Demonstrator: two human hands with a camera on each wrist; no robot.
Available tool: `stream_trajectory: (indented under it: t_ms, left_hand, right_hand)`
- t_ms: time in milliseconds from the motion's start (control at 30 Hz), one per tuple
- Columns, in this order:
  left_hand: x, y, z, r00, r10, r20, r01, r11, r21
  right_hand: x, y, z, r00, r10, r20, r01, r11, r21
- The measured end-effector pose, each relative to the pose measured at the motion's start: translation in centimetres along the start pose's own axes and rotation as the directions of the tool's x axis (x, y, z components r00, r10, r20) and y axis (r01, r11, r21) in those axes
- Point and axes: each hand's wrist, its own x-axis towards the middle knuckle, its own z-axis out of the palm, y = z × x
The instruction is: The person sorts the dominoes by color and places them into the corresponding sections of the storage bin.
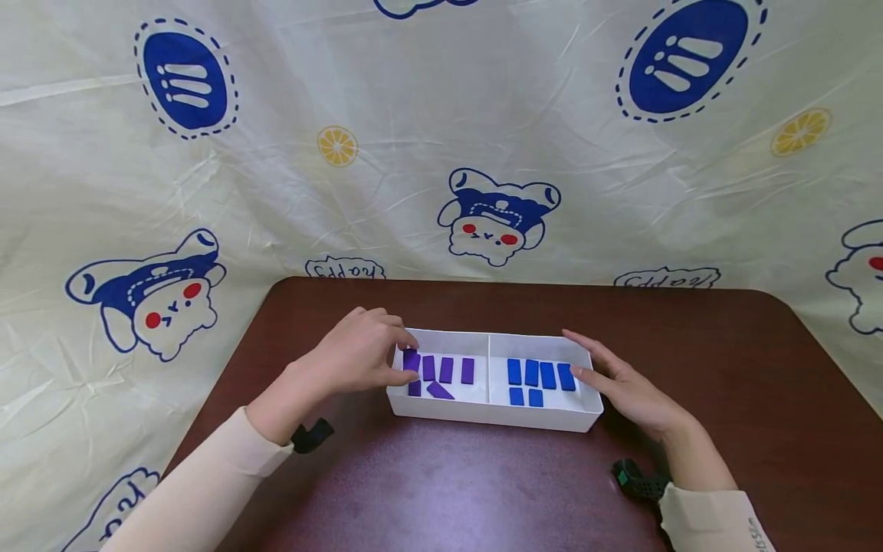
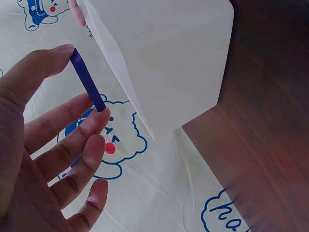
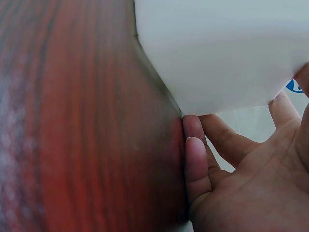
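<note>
A white two-compartment tray (image 1: 489, 368) sits on the table. Its left compartment holds several purple rectangular pieces (image 1: 447, 370), one of them slanted; several blue rectangular pieces (image 1: 531, 372) lie in rows in the right one. Over the tray's left end, my left hand (image 1: 366, 349) pinches one purple piece (image 2: 87, 79) between thumb and fingertips; it looks dark blue-violet in the left wrist view. My right hand (image 1: 631, 391) holds the tray's right end, thumb over the rim near the blue pieces. In the right wrist view, its fingers (image 3: 195, 159) are against the outside of the tray.
The dark brown wooden table (image 1: 441, 491) extends around the tray. Behind it hangs a pale cloth (image 1: 400, 84) printed with cartoon figures. A black band (image 1: 312, 435) is on the left wrist, and another (image 1: 638, 483) is on the right.
</note>
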Motion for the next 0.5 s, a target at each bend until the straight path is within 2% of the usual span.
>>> stream_trajectory:
  t_ms: [500]
  left_hand:
    - [1.3, 1.3, 0.7, 0.997, 0.015, 0.079, -0.014, 1.000, -0.018]
  right_hand:
    - [0.0, 0.0, 0.0, 1.000, -0.003, 0.004, 0.003, 1.000, 0.005]
